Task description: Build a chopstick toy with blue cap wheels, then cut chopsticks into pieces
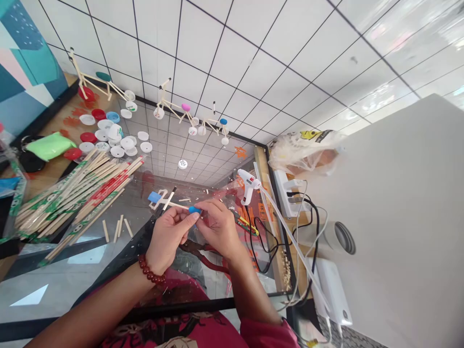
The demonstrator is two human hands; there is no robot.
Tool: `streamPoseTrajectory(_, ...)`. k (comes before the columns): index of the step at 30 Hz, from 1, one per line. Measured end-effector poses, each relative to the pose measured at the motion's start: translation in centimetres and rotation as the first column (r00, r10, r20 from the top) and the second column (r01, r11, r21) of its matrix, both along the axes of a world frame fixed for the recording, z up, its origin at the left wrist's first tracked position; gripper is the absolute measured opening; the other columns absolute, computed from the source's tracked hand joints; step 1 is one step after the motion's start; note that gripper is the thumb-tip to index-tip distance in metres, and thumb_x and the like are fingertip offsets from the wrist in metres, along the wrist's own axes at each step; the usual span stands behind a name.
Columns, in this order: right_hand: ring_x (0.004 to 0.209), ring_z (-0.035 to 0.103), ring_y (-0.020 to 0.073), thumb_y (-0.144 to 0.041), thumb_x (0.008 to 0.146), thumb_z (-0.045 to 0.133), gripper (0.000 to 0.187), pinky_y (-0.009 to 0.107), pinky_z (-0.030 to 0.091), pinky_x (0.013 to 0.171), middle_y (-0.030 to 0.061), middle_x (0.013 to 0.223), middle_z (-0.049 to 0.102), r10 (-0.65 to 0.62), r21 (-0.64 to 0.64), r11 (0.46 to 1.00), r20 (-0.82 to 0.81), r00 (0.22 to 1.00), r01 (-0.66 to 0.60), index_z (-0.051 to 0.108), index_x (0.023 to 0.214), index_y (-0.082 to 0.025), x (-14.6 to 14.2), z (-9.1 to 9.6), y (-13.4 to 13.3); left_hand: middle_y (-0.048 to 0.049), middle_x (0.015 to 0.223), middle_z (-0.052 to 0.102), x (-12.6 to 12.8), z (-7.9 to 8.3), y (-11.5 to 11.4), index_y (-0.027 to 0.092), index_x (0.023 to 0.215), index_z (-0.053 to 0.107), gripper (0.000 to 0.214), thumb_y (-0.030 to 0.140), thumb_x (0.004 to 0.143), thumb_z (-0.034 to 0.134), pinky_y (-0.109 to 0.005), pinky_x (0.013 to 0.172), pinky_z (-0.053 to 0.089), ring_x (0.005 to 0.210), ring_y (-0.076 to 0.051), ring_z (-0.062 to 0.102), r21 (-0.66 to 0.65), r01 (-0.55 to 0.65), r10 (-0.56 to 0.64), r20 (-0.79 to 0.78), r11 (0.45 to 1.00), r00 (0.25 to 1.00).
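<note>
Over the glass-topped counter (54,285), my left grip (170,237) and right grip (217,227) are pinched together on a blue bottle cap (194,210) at the tip of a wooden stick (179,205). Keep that cap square on the stick and the pinch steady! Just beyond lies a stick frame (159,198) with a blue square on it; red-handled pliers (203,256) sit right under my wrists, a hot glue gun (246,186) waits to the right, and chopstick bundles (72,198) and loose bottle caps (116,140) crowd the left.
</note>
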State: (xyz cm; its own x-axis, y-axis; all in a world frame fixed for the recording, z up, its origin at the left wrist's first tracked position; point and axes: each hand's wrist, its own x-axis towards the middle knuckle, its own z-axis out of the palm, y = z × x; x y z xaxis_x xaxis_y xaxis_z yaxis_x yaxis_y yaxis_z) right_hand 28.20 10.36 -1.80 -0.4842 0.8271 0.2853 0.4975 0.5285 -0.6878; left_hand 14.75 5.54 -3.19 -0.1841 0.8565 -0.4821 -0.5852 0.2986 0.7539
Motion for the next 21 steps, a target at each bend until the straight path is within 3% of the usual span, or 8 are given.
streamPoseTrajectory(16,0.101,0.066,0.0196,-0.012,0.086,0.062,0.027,0.036,0.053,0.089,0.0065,0.109,0.069,-0.006,0.061,0.998,-0.041,0.999,0.008,0.068,0.109,-0.024,-0.2,-1.2,-0.2,0.0095,0.051,0.045,1.0,0.8,0.5,0.017,0.068,0.058,0.043,0.040,0.052,0.090,-0.016,0.036,0.015,0.040,-0.001,0.026,-0.071,-0.120,0.121,0.008,0.990,0.993)
streamPoseTrajectory(21,0.100,0.066,0.0194,-0.017,0.088,0.066,0.021,0.036,0.053,0.088,0.0062,0.107,0.069,-0.021,0.079,0.997,-0.032,0.999,0.023,0.068,0.107,-0.025,-0.3,-1.4,-0.3,0.0054,0.054,0.047,0.8,0.4,0.2,0.018,0.063,0.052,0.043,0.051,0.068,0.079,-0.018,0.038,0.019,0.042,-0.004,0.034,-0.067,-0.124,0.127,0.048,0.990,0.991)
